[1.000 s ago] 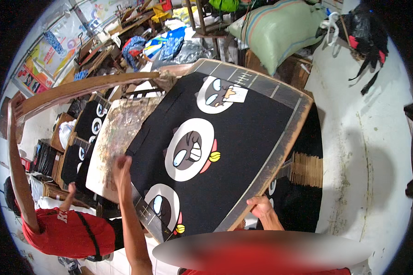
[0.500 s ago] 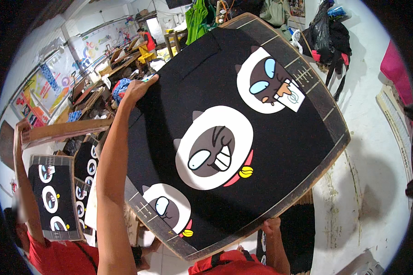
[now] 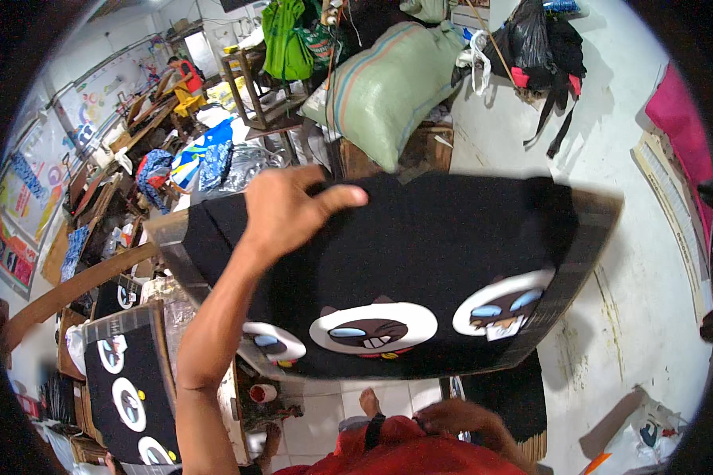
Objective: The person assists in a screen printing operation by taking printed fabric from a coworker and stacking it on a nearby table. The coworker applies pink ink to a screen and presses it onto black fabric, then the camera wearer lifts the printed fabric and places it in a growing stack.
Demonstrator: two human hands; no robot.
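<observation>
A wide board with grey side margins is tilted in front of me. Stretched over it is black cloth, printed with a row of white-and-brown cartoon cat faces. My left hand is closed on the board's upper edge, its thumb lying over the cloth and its other fingers partly hidden behind. Below the board, my right hand is bent in at the waist of my red shirt, apart from the board. Its fingers are too unclear to tell what they do.
Another printed board stands at lower left, beneath a wooden bar. A stack of black-covered boards lies at lower right. Beyond are a bulging green sack, a wooden stool and a person in red.
The board has turned level and tipped away, its top edge now lower. My right hand has left the board's lower edge for my waist. The co-worker at left has gone from view.
</observation>
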